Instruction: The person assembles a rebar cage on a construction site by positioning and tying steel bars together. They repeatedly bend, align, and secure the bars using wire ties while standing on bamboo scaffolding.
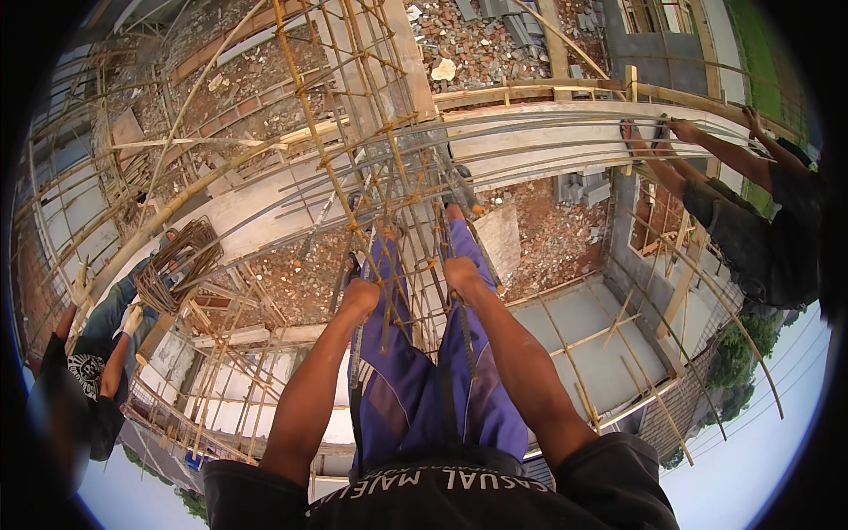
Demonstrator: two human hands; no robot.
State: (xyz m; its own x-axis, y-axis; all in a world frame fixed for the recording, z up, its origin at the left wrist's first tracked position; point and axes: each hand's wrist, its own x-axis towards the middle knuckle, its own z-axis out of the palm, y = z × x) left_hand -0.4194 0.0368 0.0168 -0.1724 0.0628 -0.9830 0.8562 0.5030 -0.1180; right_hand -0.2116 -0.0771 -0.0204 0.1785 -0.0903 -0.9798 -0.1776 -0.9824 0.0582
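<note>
A rebar cage (pixel 420 287) of steel bars and ties runs between my legs and away over the beam formwork. My left hand (pixel 360 300) is closed in a fist round a bar on its left side. On the opposite side my right hand (pixel 460 276) grips another bar of it, fingers wrapped round. Ahead of my feet, long loose steel rods (pixel 539 132) lie across the cage. Rusty upright column bars (pixel 305 97) rise just beyond on the left. Exactly where each bar passes through my fists is hidden.
At right a co-worker (pixel 707 190) reaches toward the rods' far end. Another person (pixel 106 353) at left is beside a bundle of wire stirrups (pixel 181 265). Wooden formwork (pixel 521 146) spans above a floor of rubble (pixel 548 225) far below. Bamboo poles (pixel 658 406) stick out at lower right.
</note>
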